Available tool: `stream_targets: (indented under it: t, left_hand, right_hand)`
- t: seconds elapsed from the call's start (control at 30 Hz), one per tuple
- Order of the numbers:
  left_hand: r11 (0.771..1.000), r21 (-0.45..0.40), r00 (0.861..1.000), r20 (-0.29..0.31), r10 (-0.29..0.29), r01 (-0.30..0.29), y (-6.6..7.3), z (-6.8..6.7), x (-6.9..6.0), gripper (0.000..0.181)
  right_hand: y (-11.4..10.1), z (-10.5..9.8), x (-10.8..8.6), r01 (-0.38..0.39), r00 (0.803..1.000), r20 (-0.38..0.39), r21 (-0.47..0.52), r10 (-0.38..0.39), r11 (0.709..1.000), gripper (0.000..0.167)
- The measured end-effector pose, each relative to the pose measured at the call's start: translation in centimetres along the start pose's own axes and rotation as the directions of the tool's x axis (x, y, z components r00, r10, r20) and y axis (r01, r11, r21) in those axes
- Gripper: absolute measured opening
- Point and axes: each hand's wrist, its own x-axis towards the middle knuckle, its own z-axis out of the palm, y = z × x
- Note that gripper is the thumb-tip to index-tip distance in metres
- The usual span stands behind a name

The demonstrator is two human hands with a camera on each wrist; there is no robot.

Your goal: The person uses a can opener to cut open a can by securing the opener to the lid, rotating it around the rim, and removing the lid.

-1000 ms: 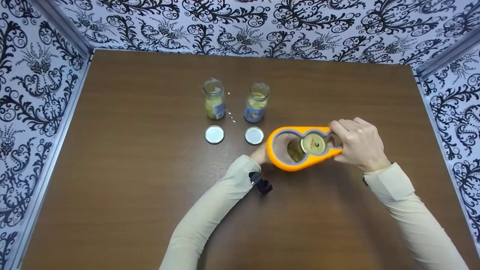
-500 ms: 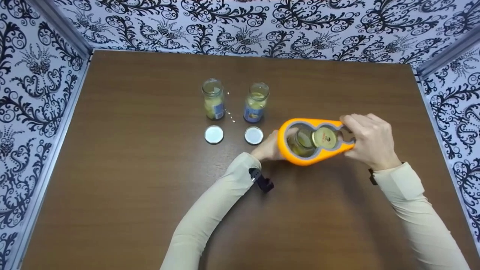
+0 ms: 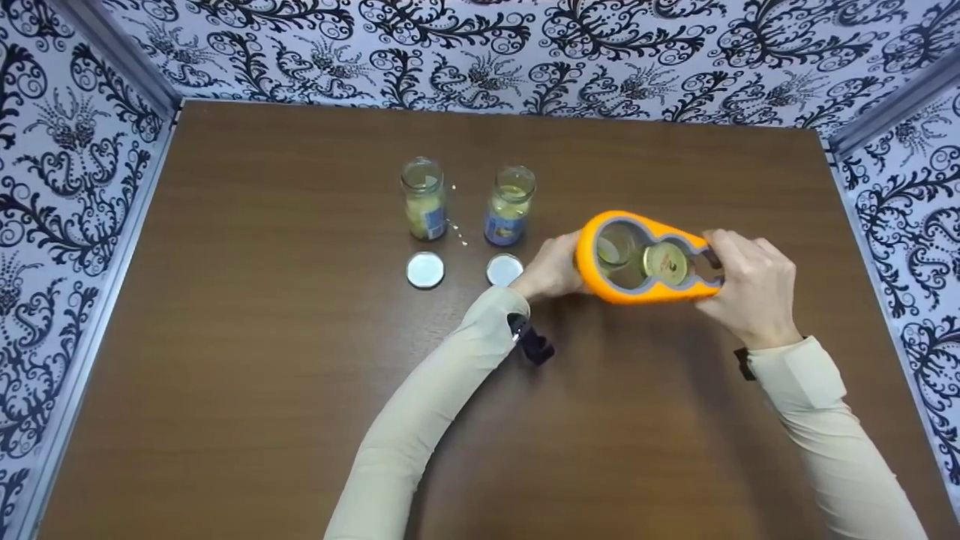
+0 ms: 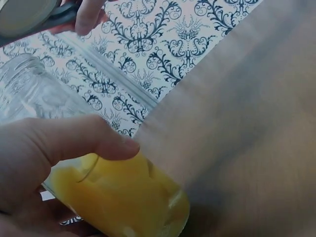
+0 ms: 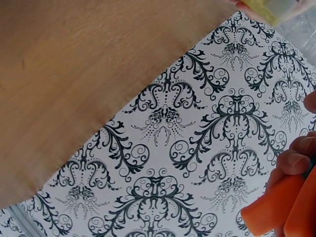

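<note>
My left hand [image 3: 553, 270] grips a glass jar [image 4: 123, 197] around its body. Yellow pieces lie in the lower part of the tilted jar, and its mouth is uncovered. My right hand [image 3: 754, 289] holds the orange jar opener [image 3: 587, 262] by its handle ends. A gold lid [image 3: 666, 264] sits in the opener's smaller grey-lined ring, apart from the jar. Through the larger ring part of the jar shows. The right wrist view catches only the orange handle ends [image 5: 276, 207] beside the fingers.
Two lidless glass jars, one at left [image 3: 426, 214] and one at right [image 3: 508, 214], stand upright on the brown table [image 3: 285, 315]. Before them lie two white lids [image 3: 425, 270] [image 3: 504, 268]. Small pale crumbs [image 3: 461, 236] are scattered between the jars. Patterned panels [image 3: 480, 60] border the table.
Both hands have moved right and slightly away from the body, with the opener, lid and jar. The gold lid has come away from the jar's mouth.
</note>
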Motion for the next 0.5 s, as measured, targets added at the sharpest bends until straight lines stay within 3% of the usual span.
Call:
stream_targets:
  t: [0.17,0.3,0.5]
  left_hand:
    - [0.986,-0.153,0.998,-0.016,-0.068,0.065,-0.4,-0.1,0.6,0.061]
    - [0.977,-0.195,0.996,-0.001,-0.093,0.091,-0.6,-0.1,0.7,0.054]
    - [0.969,-0.225,0.994,0.008,-0.108,0.107,-0.9,0.0,0.9,0.053]
  right_hand:
    - [0.3,-0.2,-0.4,-0.035,0.999,0.040,-0.020,0.036,0.999,0.039]
    - [0.3,-0.4,-0.8,-0.053,0.996,0.074,-0.070,0.058,0.996,0.036]
    - [0.4,0.0,-1.5,-0.107,0.993,0.043,-0.065,0.110,0.992,0.035]
